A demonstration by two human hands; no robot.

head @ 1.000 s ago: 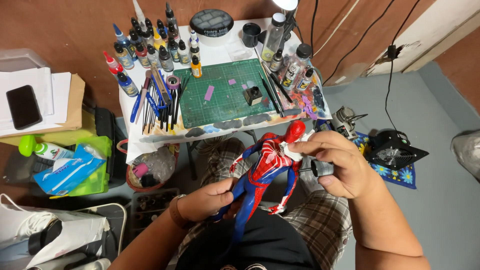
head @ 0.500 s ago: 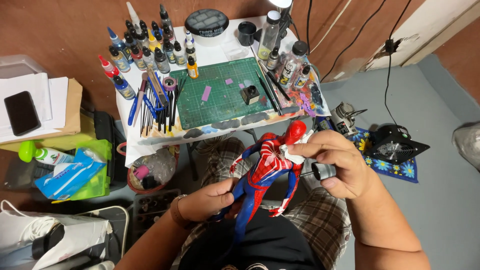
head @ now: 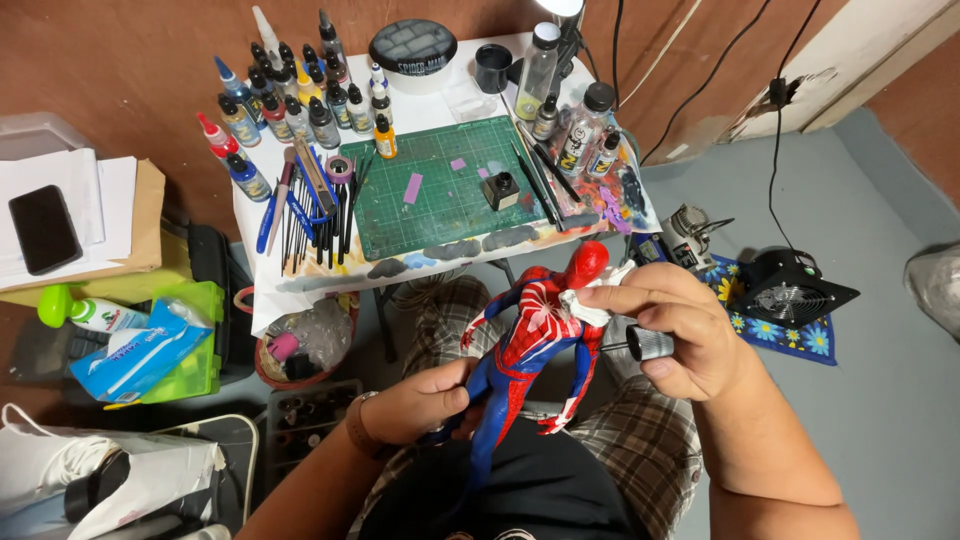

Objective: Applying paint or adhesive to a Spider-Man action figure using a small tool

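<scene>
A red and blue superhero figure (head: 530,335) is held over my lap, head toward the table. My left hand (head: 420,400) grips the figure by its blue legs. My right hand (head: 665,320) presses a small white wad (head: 588,305) against the figure's chest and shoulder, fingers pinched on it. A small dark round cap or jar (head: 650,343) is tucked under the same hand's fingers.
A small white table (head: 265,265) ahead carries a green cutting mat (head: 440,195), rows of paint bottles (head: 290,100), brushes (head: 310,225) and a black cup (head: 493,68). Black fan (head: 795,290) on the floor at right; phone (head: 45,228) on papers and green box (head: 190,345) at left.
The view has shifted slightly. Both hands keep the figure in much the same place, the right hand still rubbing at its upper body.
</scene>
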